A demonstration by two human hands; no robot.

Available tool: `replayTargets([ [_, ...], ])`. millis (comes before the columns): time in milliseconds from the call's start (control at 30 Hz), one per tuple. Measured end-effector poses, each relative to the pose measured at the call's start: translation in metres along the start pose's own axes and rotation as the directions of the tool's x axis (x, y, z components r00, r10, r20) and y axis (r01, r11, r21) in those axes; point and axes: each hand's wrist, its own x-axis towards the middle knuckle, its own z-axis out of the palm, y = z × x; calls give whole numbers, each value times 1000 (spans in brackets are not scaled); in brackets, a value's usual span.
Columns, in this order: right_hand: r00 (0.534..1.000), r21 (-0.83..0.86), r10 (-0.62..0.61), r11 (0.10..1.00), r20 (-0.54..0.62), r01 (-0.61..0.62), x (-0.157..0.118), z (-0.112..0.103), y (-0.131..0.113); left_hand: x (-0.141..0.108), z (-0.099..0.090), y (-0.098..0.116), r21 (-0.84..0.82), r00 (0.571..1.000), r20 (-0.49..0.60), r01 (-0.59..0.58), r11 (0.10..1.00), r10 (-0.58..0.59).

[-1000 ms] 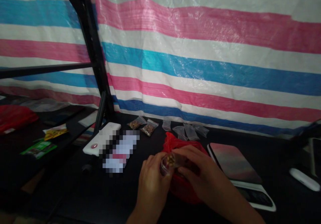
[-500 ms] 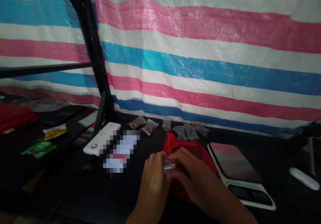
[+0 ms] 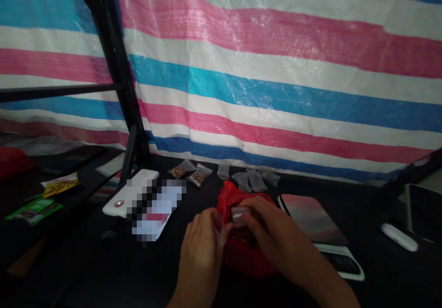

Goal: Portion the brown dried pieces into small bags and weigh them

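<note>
My left hand [image 3: 200,248] and my right hand [image 3: 276,236] are close together above a red plastic bag [image 3: 243,257]. A small clear plastic bag [image 3: 219,228] is pinched in my left fingers, and its other edge [image 3: 240,216] seems to lie in my right fingers. It looks empty, though my fingers hide part of it. Both hands rest close over the red bag's gathered top, and its inside is hidden.
Behind my hands lie two filled zip bags [image 3: 178,171] and several empty clear ones [image 3: 249,180]. A digital scale [image 3: 312,220] stands to the right, a white device [image 3: 119,202] to the left. A black shelf post [image 3: 119,73] stands before a striped tarpaulin [image 3: 276,87].
The small bag showed brown grains a second ago and now looks empty. My hands have spread slightly apart, and the whole scene has shifted left in view.
</note>
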Motion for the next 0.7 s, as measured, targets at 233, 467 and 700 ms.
replayTargets([
  [233, 994, -362, 107, 927, 4, -98, 4, -3, 29, -11, 1, 16, -3, 980, 88, 178, 984, -177],
  [467, 971, -562, 237, 809, 42, -174, 3, 1, 32, -5, 8, 12, -355, 936, 242, 331, 874, -256],
  [700, 989, -529, 134, 844, 54, -86, 7, 3, 36, 36, 19, 5, -530, 978, 91, 205, 823, -186],
])
